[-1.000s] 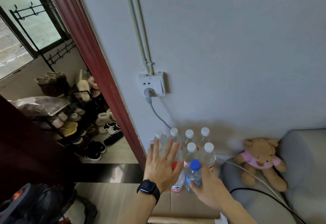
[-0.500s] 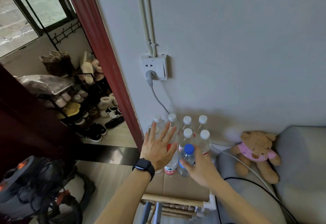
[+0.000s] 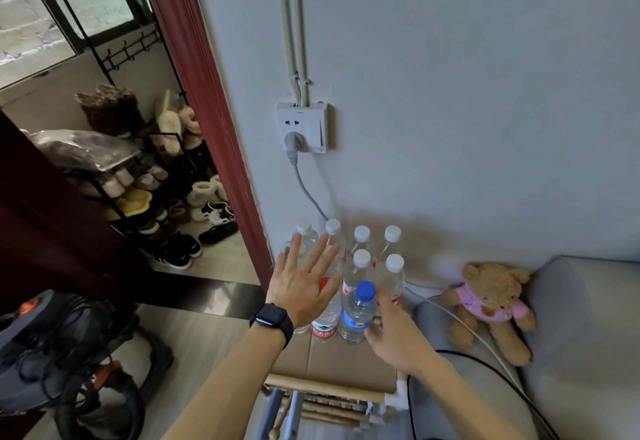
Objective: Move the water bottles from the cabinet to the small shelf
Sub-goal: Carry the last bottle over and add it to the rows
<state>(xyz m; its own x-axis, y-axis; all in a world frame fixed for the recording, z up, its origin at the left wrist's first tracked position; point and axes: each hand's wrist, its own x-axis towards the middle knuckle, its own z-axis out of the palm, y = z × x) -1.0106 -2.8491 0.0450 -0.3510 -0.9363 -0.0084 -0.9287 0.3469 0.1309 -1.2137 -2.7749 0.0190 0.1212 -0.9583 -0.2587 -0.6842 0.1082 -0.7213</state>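
Comparing with earlier frames: both hands and all the bottles sit almost where they were half a second ago. Against one second ago, the wall socket [image 3: 302, 127] lies higher in view, and the wooden rail of the small shelf [image 3: 325, 387] now shows at the bottom.
Left-hand fingers: the fingers [image 3: 320, 251] are straight and fanned wide apart, holding nothing.
Left hand: the left hand [image 3: 304, 287] is raised palm-forward in front of the leftmost bottles, covering most of the red-capped bottle [image 3: 324, 327]. Whether the palm touches it cannot be told.
Left arm: the forearm runs up from the lower edge toward the bottles, with a black watch [image 3: 272, 322] on the wrist.
Right-hand fingers: the thumb [image 3: 370, 328] lies against the lower label of the blue-capped bottle [image 3: 356, 315], and the forefinger rises along the bottle's right side. The other fingers are hidden behind it.
Right hand: the right hand [image 3: 394, 332] is around the bottle's right flank, back of the hand toward the camera.
Right arm: it reaches in from the lower right, above the edge of the grey sofa [image 3: 588, 335].
Blue-capped bottle: upright on the cardboard sheet [image 3: 346, 360] that tops the shelf, in the front row just beside the red-capped one.
White-capped bottles: the white-capped bottles [image 3: 394, 273] stand upright in close rows behind, against the wall.
Surroundings: a teddy bear [image 3: 491, 304] sits on the sofa to the right; a shoe rack [image 3: 138, 197] stands beyond the doorway on the left.
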